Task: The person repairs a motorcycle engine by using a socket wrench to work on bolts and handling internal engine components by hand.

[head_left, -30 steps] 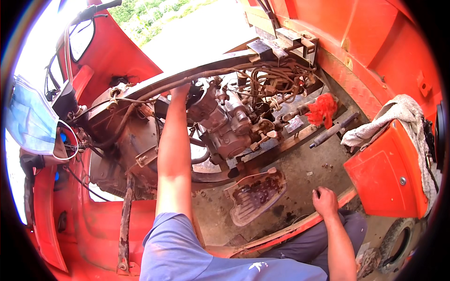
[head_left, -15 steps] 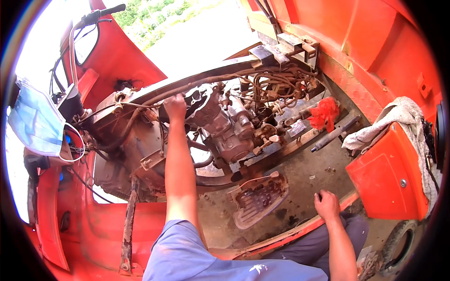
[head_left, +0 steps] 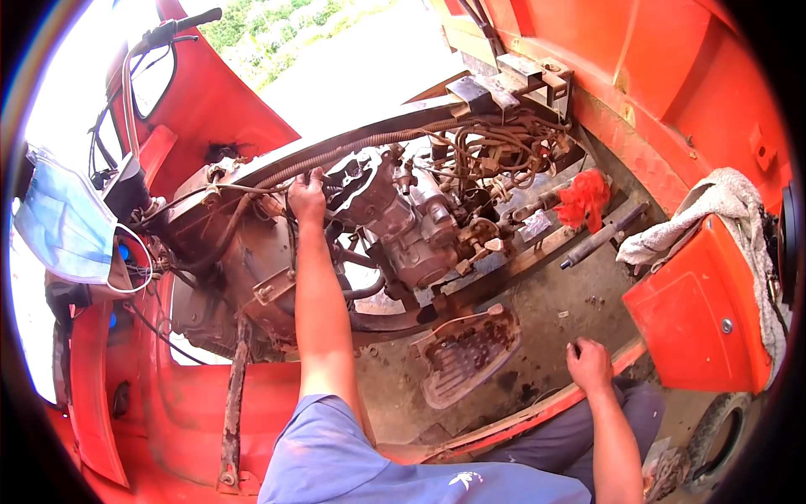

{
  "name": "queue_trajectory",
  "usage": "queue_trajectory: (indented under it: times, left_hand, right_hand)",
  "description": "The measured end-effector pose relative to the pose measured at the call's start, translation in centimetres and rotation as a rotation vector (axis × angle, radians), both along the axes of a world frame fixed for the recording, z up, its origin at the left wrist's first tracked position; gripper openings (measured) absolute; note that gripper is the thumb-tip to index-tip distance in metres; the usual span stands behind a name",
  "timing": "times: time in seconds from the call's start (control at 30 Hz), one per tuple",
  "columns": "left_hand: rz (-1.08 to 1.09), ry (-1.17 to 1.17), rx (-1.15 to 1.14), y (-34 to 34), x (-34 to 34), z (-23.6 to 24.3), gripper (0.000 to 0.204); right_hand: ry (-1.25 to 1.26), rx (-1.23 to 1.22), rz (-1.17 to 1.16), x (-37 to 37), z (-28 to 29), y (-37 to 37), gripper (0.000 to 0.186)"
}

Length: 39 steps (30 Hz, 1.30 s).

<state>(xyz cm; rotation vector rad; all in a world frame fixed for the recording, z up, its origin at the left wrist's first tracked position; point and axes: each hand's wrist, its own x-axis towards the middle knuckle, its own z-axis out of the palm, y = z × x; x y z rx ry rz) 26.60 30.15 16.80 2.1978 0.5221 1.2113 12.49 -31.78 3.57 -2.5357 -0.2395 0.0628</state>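
Note:
My left hand (head_left: 307, 197) reaches into the rusty frame, its fingers curled at the left side of the engine's open housing (head_left: 357, 185), just below a corrugated hose (head_left: 336, 153); what they grip is unclear. The engine (head_left: 416, 244) is grimy, with tangled cables (head_left: 495, 151) at its upper right. My right hand (head_left: 589, 365) hangs low at the right beside the red body edge (head_left: 554, 401), fingers curled; whether they hold anything is hidden. A stained, ribbed plate (head_left: 466, 357) lies on the floor between my arms.
A blue face mask (head_left: 65, 220) hangs on the left. At the right are a red rag (head_left: 582, 200), a metal rod (head_left: 603, 235), a red box (head_left: 697, 311) draped with a towel (head_left: 730, 189), a tyre (head_left: 714, 437) and red body panels (head_left: 672, 76).
My left hand has drawn slightly back and toward me, so more of its curled fingers shows below the hose. My right hand has barely moved. The view has shifted slightly.

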Motion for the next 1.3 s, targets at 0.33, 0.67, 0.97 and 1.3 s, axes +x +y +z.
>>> queue_trajectory:
  times: [0.33,0.67,0.97,1.3]
  left_hand:
    - [-0.144,0.13,-0.319,3.1,0.9,0.4,0.031]
    - [0.03,0.078,-0.207,1.1,0.2,1.0,0.022]
    - [0.143,0.263,1.214,16.9,1.2,-4.8,0.056]
    - [-0.376,0.248,0.488,-6.6,0.7,-10.0,0.041]
  right_hand:
    - [0.013,0.023,0.002,0.0,-0.1,0.0,0.02]
    - [0.004,0.032,0.011,0.1,-0.5,0.6,0.021]
    - [0.051,0.041,0.035,0.8,1.5,0.8,0.028]
    - [0.079,0.021,-0.026,-1.1,-2.2,-2.8,0.029]
